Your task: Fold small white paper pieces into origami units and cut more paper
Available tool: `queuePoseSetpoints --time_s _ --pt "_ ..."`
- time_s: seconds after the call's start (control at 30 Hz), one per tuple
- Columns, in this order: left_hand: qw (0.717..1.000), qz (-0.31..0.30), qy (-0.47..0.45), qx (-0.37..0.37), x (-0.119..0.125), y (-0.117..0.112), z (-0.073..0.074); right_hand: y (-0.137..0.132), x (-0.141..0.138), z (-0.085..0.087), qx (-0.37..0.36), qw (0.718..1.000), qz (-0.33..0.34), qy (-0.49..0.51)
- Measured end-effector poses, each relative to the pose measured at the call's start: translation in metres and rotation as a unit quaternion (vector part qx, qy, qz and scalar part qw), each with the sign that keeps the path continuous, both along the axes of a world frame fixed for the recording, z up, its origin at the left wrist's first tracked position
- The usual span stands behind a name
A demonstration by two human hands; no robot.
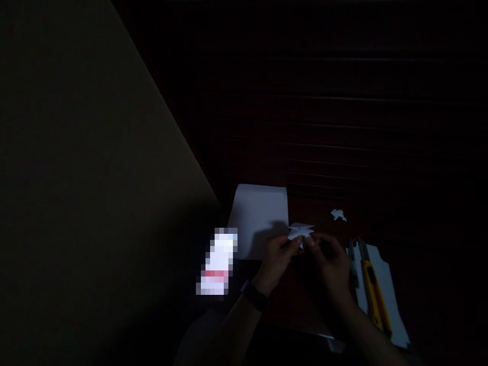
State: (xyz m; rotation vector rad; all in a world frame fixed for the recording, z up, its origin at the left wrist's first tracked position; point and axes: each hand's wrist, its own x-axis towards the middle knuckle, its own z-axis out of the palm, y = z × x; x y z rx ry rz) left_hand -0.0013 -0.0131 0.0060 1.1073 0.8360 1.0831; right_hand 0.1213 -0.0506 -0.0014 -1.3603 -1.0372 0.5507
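Note:
The scene is very dark. My left hand [277,259] and my right hand [331,262] meet over a dark table, and both pinch a small white folded paper shape [301,232] between their fingertips. A dark watch sits on my left wrist [254,295]. Just behind the left hand lies a white paper sheet [259,211].
A yellow utility knife [374,295] lies on a white paper piece [389,290] to the right of my right hand, beside a grey tool [354,264]. A small white paper scrap [338,215] lies further back. A blurred bright screen [219,262] glows at the left. A large tan board [76,178] fills the left side.

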Motion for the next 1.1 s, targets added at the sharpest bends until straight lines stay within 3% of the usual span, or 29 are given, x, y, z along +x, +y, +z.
queuePoseSetpoints --time_s 0.3,0.53,0.73,0.93,1.1 --pt "0.996 0.02 0.072 0.057 -0.001 0.001 -0.003 0.001 0.001 -0.004 -0.059 0.989 0.035 0.129" --pt "0.996 0.032 0.075 0.044 -0.001 0.0 -0.006 0.004 0.002 -0.008 -0.037 0.998 -0.002 0.055" --pt "0.997 0.0 0.07 0.033 -0.001 0.001 -0.008 0.003 0.003 -0.007 -0.05 0.999 -0.006 0.018" --pt "0.999 -0.022 0.03 0.012 -0.004 0.0 -0.008 0.005 0.011 -0.008 -0.08 0.986 0.044 0.138" --pt "0.998 -0.054 -0.011 -0.023 -0.004 0.002 -0.008 0.007 0.017 -0.006 -0.118 0.948 0.137 0.261"
